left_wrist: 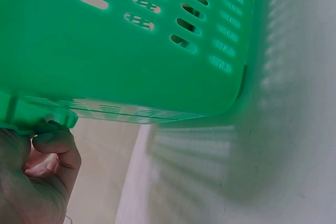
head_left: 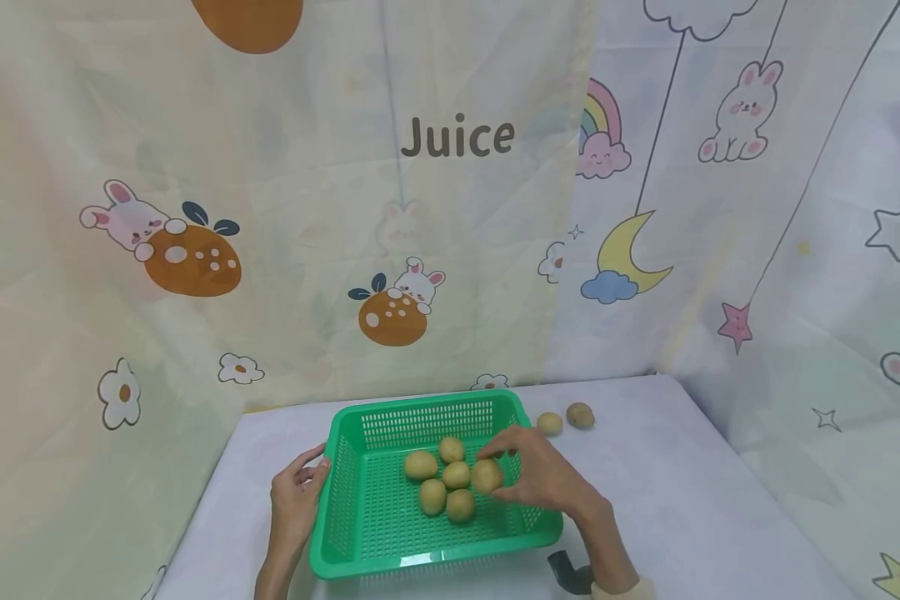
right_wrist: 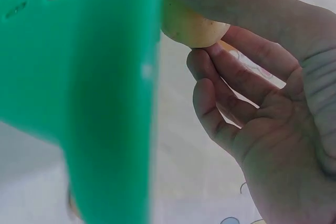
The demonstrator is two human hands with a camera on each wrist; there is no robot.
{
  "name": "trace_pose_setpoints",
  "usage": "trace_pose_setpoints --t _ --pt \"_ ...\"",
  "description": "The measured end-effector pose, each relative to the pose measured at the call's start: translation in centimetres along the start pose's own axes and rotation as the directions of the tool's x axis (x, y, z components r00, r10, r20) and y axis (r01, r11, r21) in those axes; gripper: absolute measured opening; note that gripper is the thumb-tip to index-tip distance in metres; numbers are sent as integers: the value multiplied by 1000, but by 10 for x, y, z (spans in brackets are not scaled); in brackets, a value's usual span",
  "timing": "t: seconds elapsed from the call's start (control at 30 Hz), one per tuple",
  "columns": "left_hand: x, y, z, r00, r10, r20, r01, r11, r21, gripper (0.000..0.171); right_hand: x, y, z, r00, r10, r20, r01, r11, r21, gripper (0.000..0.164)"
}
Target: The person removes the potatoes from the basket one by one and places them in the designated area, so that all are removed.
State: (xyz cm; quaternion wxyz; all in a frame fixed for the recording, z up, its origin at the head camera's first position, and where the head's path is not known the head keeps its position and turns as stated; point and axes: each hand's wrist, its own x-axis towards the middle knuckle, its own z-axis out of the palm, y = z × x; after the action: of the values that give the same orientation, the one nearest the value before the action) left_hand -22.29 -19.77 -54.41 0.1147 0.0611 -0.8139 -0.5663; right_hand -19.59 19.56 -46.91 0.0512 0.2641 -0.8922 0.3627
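Observation:
A green plastic basket [head_left: 401,560] with slotted walls stands on the table, its left side rim gripped by my left hand [head_left: 295,496]. In the left wrist view the fingers of that hand [left_wrist: 50,166] curl at the rim of the basket [left_wrist: 142,66]. Over the right part of the basket, my right hand [head_left: 543,473] pinches a potato [head_left: 487,477] between thumb and fingers. The right wrist view shows this potato [right_wrist: 191,24] beside the basket wall [right_wrist: 115,98], partly hidden by the thumb. Several other potatoes [head_left: 432,497] lie grouped on the basket floor.
Two more potatoes, one pale [head_left: 549,423] and one browner [head_left: 581,415], lie on the white tabletop [head_left: 667,483] behind and right of the basket. A printed curtain [head_left: 307,208] rises behind the table. A black object [head_left: 570,573] is by the right wrist.

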Motion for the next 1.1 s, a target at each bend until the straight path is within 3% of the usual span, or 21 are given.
trace_pose_setpoints --t 1.1 --pt "1 0 0 1000 -14 5 14 1000 7 39 -1 6 -17 1000 8 -28 -8 1000 -9 53"
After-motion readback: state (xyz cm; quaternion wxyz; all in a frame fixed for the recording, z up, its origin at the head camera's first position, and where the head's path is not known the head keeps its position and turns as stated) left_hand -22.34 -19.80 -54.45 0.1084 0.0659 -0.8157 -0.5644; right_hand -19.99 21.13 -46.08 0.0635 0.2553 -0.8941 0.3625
